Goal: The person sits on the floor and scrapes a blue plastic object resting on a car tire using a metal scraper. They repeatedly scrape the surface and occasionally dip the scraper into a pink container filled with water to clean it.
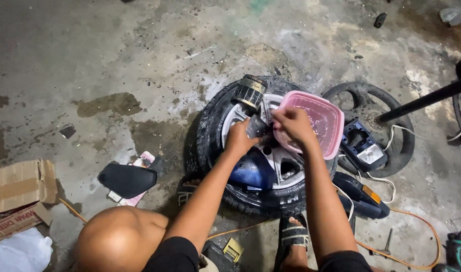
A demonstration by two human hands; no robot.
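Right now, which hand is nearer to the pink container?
The right hand: it touches the pink container's near edge. The left hand is farther left, over the wheel's hub, apart from it.

The small dark object [257, 127] pinched between both hands is blurred beyond telling.

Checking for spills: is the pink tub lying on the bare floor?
No, the pink tub rests on the wheel, beside the right hand.
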